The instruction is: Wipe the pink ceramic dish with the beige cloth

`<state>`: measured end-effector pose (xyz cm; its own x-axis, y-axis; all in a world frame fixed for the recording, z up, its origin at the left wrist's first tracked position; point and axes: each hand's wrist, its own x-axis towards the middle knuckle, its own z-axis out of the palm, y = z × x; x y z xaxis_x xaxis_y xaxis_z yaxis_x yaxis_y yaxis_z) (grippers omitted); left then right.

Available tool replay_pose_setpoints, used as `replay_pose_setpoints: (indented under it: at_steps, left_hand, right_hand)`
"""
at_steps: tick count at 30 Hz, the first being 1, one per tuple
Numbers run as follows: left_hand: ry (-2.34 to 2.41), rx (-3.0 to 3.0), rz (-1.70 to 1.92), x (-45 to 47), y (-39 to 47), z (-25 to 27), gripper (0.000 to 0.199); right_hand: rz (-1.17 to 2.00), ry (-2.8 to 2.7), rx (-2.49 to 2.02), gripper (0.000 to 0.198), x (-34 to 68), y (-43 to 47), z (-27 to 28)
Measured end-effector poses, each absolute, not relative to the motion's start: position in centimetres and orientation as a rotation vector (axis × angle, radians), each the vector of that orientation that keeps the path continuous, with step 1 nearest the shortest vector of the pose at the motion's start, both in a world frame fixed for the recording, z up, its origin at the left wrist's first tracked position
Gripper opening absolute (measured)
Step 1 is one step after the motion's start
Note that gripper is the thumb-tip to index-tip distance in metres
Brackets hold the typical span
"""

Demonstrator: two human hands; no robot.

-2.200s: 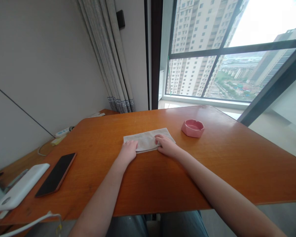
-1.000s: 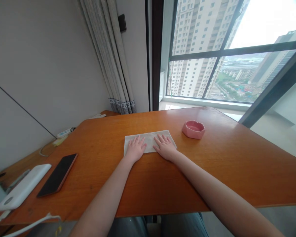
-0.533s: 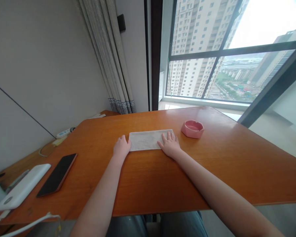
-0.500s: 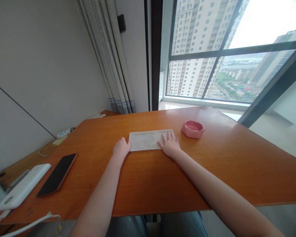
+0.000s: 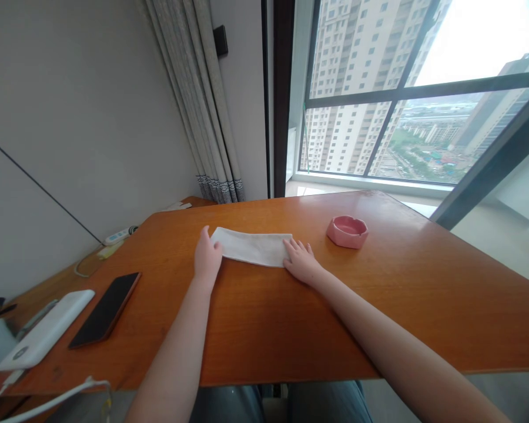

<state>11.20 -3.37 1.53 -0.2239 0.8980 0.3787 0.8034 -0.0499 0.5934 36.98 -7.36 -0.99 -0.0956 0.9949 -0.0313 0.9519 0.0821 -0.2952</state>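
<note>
A folded white cloth [image 5: 253,248] lies in front of me on the wooden table, a long strip with its left end slightly raised and skewed. My left hand [image 5: 208,257] grips that left end, its fingers closed around the edge and partly hidden. At the opposite end, my right hand [image 5: 303,261] rests with fingers stretched out, touching the cloth's right edge and the tabletop. Just to the right of that hand stands a pink ashtray [image 5: 347,233], apart from the cloth.
On the left of the table [image 5: 255,329] lie a black phone [image 5: 106,309] and a white power bank [image 5: 48,329] with a cable plugged in. A power strip [image 5: 120,236] sits by the wall. Beyond the far edge are a curtain [image 5: 198,106] and a window.
My left hand has pulled the cloth's left end leftward and up, so the cloth has shifted left and tilted. My right hand now lies at its right edge instead of flat on top.
</note>
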Motion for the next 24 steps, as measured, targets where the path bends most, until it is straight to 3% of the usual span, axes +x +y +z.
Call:
replay_pose_setpoints:
  at_steps: [3, 5, 10, 12, 16, 24]
  left_hand:
    - [1.803, 1.825, 1.673, 12.3, -4.0, 1.9, 0.047]
    - [1.549, 1.910, 1.755, 14.1, -4.7, 1.4, 0.042]
    - [1.048, 2.524, 0.877, 18.0, -5.7, -0.7, 0.040]
    - [1.036, 2.599, 0.686, 18.2, -5.7, -1.1, 0.043]
    - [1.132, 2.615, 0.580, 17.7, -5.5, -1.2, 0.038]
    - [1.059, 2.632, 0.515, 18.6, -5.7, -1.5, 0.046]
  right_hand:
    - [0.416, -2.233, -1.850, 0.067, 36.5, -7.7, -1.0]
    - [0.447, -2.260, -1.766, 0.068, 36.0, -7.8, -1.2]
    - [0.459, -2.249, -1.676, 0.076, 35.5, -7.8, -1.7]
    - [0.485, -2.235, -1.676, 0.080, 35.6, -7.7, -1.8]
    - [0.532, -2.207, -1.685, 0.083, 35.7, -7.6, -2.1]
    - [0.681, -2.167, -1.610, 0.085, 36.3, -7.2, -1.0]
